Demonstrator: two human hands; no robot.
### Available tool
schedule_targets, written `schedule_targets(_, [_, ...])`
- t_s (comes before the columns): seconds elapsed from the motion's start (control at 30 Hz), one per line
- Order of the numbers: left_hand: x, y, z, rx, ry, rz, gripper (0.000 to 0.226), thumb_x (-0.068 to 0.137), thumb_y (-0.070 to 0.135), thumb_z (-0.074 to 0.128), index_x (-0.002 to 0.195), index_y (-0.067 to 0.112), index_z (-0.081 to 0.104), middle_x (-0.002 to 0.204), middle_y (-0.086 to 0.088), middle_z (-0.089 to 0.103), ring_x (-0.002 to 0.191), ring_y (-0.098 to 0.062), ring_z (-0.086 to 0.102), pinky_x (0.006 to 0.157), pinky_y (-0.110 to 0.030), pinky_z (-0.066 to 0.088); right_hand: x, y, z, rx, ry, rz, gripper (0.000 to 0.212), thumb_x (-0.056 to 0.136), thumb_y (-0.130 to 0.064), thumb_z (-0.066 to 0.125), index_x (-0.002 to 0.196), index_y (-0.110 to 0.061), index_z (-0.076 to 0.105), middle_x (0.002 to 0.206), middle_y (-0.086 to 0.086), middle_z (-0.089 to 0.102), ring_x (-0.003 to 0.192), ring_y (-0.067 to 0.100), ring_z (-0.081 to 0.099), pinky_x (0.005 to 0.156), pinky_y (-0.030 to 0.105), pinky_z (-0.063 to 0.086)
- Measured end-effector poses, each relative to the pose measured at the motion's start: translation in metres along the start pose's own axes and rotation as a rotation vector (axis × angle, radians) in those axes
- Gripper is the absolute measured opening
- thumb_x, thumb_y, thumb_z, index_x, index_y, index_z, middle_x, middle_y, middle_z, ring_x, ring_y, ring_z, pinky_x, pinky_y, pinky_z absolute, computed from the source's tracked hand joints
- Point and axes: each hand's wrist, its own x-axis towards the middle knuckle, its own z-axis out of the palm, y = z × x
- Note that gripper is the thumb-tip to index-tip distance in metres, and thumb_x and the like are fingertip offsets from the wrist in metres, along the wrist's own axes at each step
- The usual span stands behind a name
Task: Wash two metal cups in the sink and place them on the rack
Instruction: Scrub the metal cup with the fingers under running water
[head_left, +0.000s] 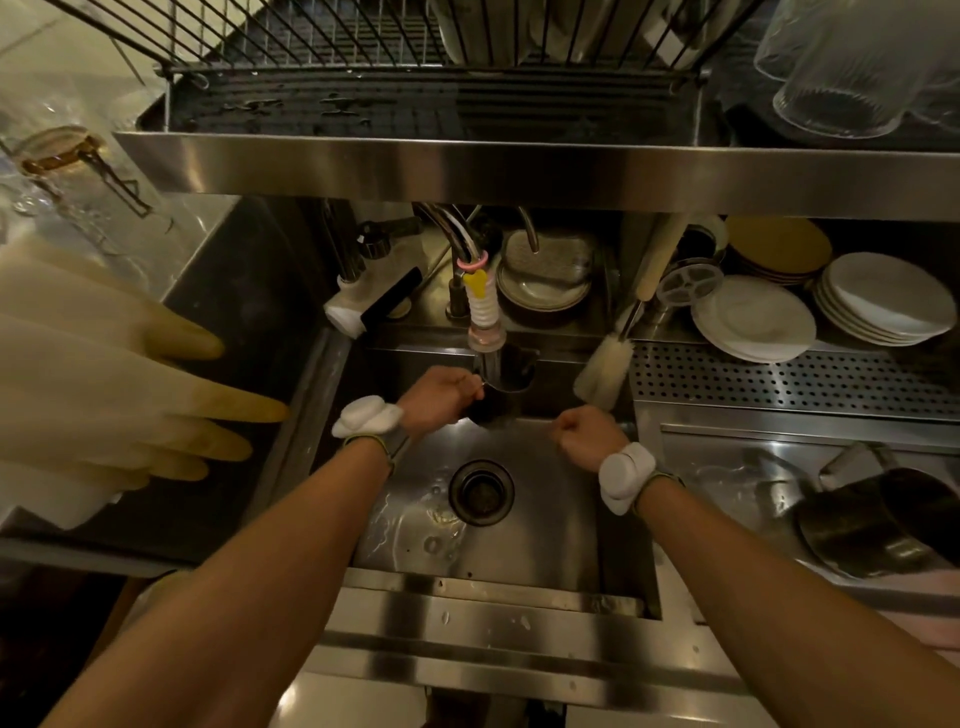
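The left hand (436, 397) is closed around the handle of a dark metal cup (501, 397), which sits just to the hand's right, held under the tap (485, 322) at the back of the sink (545, 519). The cup's mouth faces up and towards the tap nozzle, and the cup hangs above the sink floor, not resting on it. Whether water is running into it cannot be told in the dim light.

The right hand (589, 439) is curled into a loose fist with nothing visible in it, hovering over the right side of the sink, near the cup but apart from it. Both wrists wear white bands.

A second metal cup (878, 525) lies tipped on its side on the steel tabletop (727, 467) to the right of the sink, well apart from both hands. The drain (481, 492) sits in the middle of the sink floor, below and between the two hands, with wet patches beside it.

A white bottle brush (605, 371) leans at the back right corner of the sink. Stacks of white plates (883, 299) stand behind the perforated ledge at right. Above, a wire rack (363, 47) rests on a steel shelf (519, 166). Pale rubber gloves (104, 395) hang at the left.
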Motion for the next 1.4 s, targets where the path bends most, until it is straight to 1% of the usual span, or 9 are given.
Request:
schedule_targets(0.17, [-0.016,-0.020,-0.011,0.008,-0.001,-0.044,0.035,0.100,0.017,0.042,0.069,0.015,0.056,0.048,0.009,0.046,0.040,0.003,0.041,0.056,-0.021,0.034,0.002,-0.004,0.001,0.005,0.003,-0.018,0.023,0.092,-0.015,0.052,0.101,-0.007,0.071,0.101,0.012,0.069,0.096,0.026,0.064,0.089,0.037,0.050])
schedule_targets(0.33, [0.002,0.000,-0.011,-0.017,0.057,-0.009,0.035,0.100,0.016,0.042,0.067,0.015,0.056,0.058,-0.001,0.044,0.051,-0.008,0.041,0.056,-0.024,0.035,0.002,0.000,0.006,-0.020,-0.014,-0.012,0.021,0.091,-0.016,0.054,0.097,-0.008,0.072,0.089,0.005,0.067,0.089,0.020,0.062,0.081,0.027,0.046])
schedule_targets(0.5, [-0.005,-0.012,0.007,-0.028,-0.013,-0.027,0.034,0.100,0.018,0.043,0.068,0.016,0.057,0.056,0.002,0.046,0.050,-0.004,0.044,0.058,-0.023,0.037,0.006,0.005,0.002,-0.006,0.004,0.004,0.023,0.091,-0.016,0.054,0.096,-0.003,0.072,0.096,0.015,0.071,0.092,0.026,0.065,0.087,0.039,0.051])
schedule_targets(0.67, [-0.012,-0.028,-0.019,-0.011,0.060,-0.066,0.035,0.100,0.017,0.044,0.067,0.016,0.057,0.049,0.008,0.047,0.038,0.002,0.043,0.053,-0.020,0.035,0.007,0.001,0.006,0.026,-0.010,-0.006,0.027,0.093,-0.021,0.053,0.095,-0.001,0.071,0.093,0.019,0.070,0.089,0.030,0.066,0.088,0.044,0.053])
schedule_targets(0.77, [-0.002,-0.011,-0.020,-0.032,0.095,-0.040,0.035,0.100,0.018,0.044,0.067,0.016,0.057,0.047,0.008,0.047,0.039,0.002,0.042,0.054,-0.022,0.034,0.008,0.003,0.009,0.015,-0.015,-0.006,0.025,0.092,-0.018,0.053,0.092,-0.002,0.072,0.093,0.017,0.071,0.089,0.028,0.066,0.087,0.040,0.053])
schedule_targets(1.0, [-0.013,-0.011,-0.008,0.053,-0.018,-0.058,0.034,0.100,0.018,0.043,0.068,0.016,0.055,0.059,0.002,0.045,0.055,-0.008,0.042,0.056,-0.021,0.036,0.008,-0.003,-0.001,-0.016,-0.016,-0.023,0.021,0.090,-0.016,0.054,0.100,-0.007,0.071,0.100,0.013,0.070,0.091,0.022,0.063,0.085,0.034,0.049])
schedule_targets(1.17, [-0.001,-0.010,-0.022,0.069,0.065,-0.064,0.036,0.099,0.018,0.045,0.065,0.015,0.058,0.047,0.008,0.046,0.047,-0.007,0.041,0.055,-0.025,0.033,0.005,0.000,-0.001,-0.005,-0.007,-0.028,0.019,0.091,-0.016,0.056,0.096,-0.009,0.073,0.097,0.012,0.071,0.091,0.025,0.066,0.089,0.040,0.053])
schedule_targets(1.27, [0.006,0.009,-0.005,0.050,0.027,-0.033,0.035,0.099,0.015,0.046,0.065,0.015,0.057,0.044,0.009,0.048,0.044,-0.003,0.042,0.054,-0.024,0.033,0.003,0.002,-0.004,-0.028,0.011,-0.018,0.021,0.092,-0.017,0.054,0.100,-0.008,0.071,0.102,0.012,0.070,0.097,0.026,0.064,0.090,0.039,0.052])
schedule_targets(1.4, [-0.008,0.001,-0.004,0.092,-0.035,-0.043,0.034,0.100,0.019,0.044,0.068,0.016,0.056,0.061,0.000,0.049,0.056,-0.009,0.044,0.057,-0.022,0.037,0.006,-0.001,-0.008,-0.010,0.008,-0.013,0.022,0.092,-0.017,0.053,0.102,-0.008,0.071,0.101,0.010,0.069,0.095,0.025,0.063,0.088,0.038,0.051])
